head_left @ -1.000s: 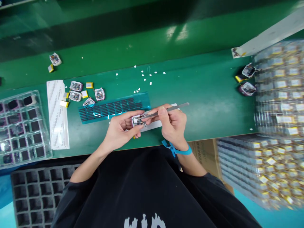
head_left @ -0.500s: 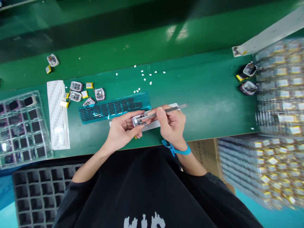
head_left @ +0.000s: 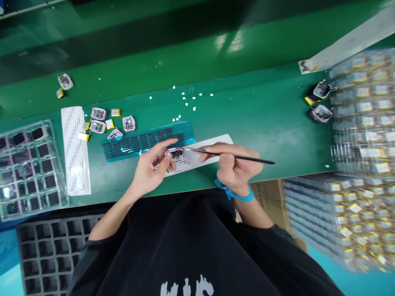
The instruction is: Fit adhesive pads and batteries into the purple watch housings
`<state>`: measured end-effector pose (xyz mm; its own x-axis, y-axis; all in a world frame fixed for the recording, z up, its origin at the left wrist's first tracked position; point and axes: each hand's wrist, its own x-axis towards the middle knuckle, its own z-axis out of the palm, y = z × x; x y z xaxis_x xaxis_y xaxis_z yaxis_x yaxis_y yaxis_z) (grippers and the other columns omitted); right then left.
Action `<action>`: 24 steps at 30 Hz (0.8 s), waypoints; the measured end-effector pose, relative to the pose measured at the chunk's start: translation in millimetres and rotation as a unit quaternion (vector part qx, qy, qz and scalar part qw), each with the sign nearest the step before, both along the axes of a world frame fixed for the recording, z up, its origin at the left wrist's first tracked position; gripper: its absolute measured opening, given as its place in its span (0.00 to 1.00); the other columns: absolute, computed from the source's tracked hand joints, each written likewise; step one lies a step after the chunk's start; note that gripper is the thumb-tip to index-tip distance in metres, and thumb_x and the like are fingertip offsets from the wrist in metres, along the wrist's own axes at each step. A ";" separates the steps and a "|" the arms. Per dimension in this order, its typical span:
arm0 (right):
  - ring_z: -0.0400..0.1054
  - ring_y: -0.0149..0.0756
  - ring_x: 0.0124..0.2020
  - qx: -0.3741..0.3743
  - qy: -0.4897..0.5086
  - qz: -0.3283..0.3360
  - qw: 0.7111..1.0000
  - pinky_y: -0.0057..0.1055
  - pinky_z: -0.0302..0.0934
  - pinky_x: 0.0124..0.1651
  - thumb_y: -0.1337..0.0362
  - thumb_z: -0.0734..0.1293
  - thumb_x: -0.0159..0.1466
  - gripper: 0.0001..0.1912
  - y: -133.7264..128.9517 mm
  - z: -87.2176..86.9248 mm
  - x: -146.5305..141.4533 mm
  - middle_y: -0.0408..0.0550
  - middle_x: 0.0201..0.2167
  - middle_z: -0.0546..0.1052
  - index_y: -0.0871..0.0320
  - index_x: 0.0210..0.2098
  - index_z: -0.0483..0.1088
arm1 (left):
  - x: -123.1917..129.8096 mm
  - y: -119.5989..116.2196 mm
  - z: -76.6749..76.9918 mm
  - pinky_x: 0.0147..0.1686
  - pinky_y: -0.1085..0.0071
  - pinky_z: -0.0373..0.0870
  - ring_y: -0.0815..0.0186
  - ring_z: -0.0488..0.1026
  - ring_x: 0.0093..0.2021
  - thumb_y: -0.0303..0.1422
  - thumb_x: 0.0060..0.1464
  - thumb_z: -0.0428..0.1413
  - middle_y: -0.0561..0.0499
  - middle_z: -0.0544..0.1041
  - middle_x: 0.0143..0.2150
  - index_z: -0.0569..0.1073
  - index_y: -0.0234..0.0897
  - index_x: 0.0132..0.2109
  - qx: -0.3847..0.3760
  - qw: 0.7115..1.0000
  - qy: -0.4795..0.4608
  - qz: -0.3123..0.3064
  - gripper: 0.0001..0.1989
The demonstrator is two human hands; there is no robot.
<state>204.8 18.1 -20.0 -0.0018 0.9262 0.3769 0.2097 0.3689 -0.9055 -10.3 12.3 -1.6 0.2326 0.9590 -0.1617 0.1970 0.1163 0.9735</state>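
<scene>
Currently, the left hand [head_left: 148, 169] grips a small open device [head_left: 175, 153] between thumb and fingers, tilted so that its circuit parts show within a pinkish rim. The right hand [head_left: 236, 166], with a blue band [head_left: 247, 197] at the wrist, is closed around a thin tool [head_left: 254, 158], its dark end pointing away to the right and its tip at the device's right edge; whether the tip touches is too small to tell. Below the device, a white sheet [head_left: 214, 144] lies on the green counter [head_left: 265, 123], just beside a blue strip [head_left: 148, 142] with rows of black pieces. Tiny white bits [head_left: 194, 98] are scattered beyond the strip. To its left sit a group of open cases [head_left: 98, 126] and yellow-edged batteries [head_left: 115, 112], then a long printed paper [head_left: 75, 152] and a clear tray [head_left: 31, 168] with dark squares in its compartments. Well apart, at the right, two more cases [head_left: 321, 114] rest near stacked clear trays [head_left: 367, 107].
</scene>
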 end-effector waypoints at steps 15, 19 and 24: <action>0.80 0.40 0.45 -0.026 -0.190 0.172 0.966 0.41 0.74 0.50 0.60 0.63 0.73 0.13 58.1 -19.5 22.1 0.43 0.46 0.84 0.49 0.43 0.82 | -12.7 40.6 -36.1 0.55 0.57 0.64 0.56 0.73 0.54 0.29 0.71 0.49 0.45 0.82 0.54 0.76 0.38 0.53 0.280 0.903 0.290 -0.151 0.13; 0.79 0.38 0.42 0.019 -0.218 0.193 0.956 0.38 0.75 0.45 0.62 0.64 0.72 0.13 61.8 -25.1 23.4 0.43 0.45 0.84 0.48 0.50 0.80 | -12.6 41.2 -36.6 0.53 0.56 0.63 0.55 0.70 0.53 0.28 0.70 0.48 0.45 0.82 0.54 0.76 0.38 0.50 0.290 0.893 0.300 -0.170 0.12; 0.79 0.40 0.44 0.061 -0.259 0.201 0.943 0.40 0.75 0.46 0.63 0.65 0.71 0.13 64.1 -31.7 19.7 0.44 0.44 0.84 0.48 0.48 0.80 | -11.6 42.5 -36.7 0.52 0.57 0.63 0.54 0.70 0.52 0.28 0.70 0.48 0.47 0.82 0.54 0.75 0.38 0.50 0.303 0.885 0.313 -0.166 0.12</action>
<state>224.5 82.2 -51.7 -0.5567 0.7609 0.3333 0.4322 0.6079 -0.6660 -21.9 54.7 -38.3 0.5652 0.8089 0.1618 0.6442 -0.5553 0.5261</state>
